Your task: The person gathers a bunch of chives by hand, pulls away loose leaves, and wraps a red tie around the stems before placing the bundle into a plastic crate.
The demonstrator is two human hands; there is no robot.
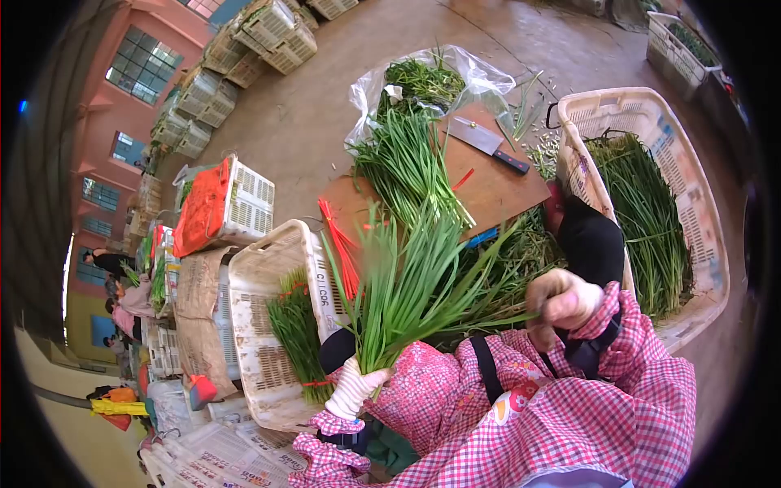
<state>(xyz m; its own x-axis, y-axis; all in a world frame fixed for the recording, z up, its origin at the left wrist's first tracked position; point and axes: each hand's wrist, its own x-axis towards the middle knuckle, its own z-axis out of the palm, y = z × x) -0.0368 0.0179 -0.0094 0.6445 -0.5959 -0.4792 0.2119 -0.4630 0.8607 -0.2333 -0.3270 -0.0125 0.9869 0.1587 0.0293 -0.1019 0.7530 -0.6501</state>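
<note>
Step in hand, as judged from the frame: sorting and gathering a bunch of green chives (407, 281) before it is tied.

1. Left hand (355, 389): wears a white knitted glove. Its fingers are clenched around the base of the bunch, which stands nearly upright and fans out above the fist, in front of the person's lap.
2. Right hand (565, 302): bare, raised beside the bunch at the right. The fingers are curled inward and appear to pinch 1 or 2 thin leaves that run leftward toward the bunch. The hand is blurred, so the exact grip cannot be told.
3. Worktop (504, 195): a low brown board just beyond the bunch. It carries a loose pile of chives (407, 163), a cleaver (486, 144) with a dark handle, and red ties (342, 244) at its near left corner.
4. Left crate (260, 309): a white plastic crate holding finished bundles (297, 329) bound with red ties.
5. Right crate (700, 203): a larger white crate holding loose chives.
6. A clear plastic bag (476, 77) with more greens lies on the concrete floor beyond the worktop.

Next move, as a judgement: the right hand needs to free the pinched leaves, either drawing them clear or laying them into the bunch, while the left hand keeps the base firm. A red tie lies within reach for binding.
</note>
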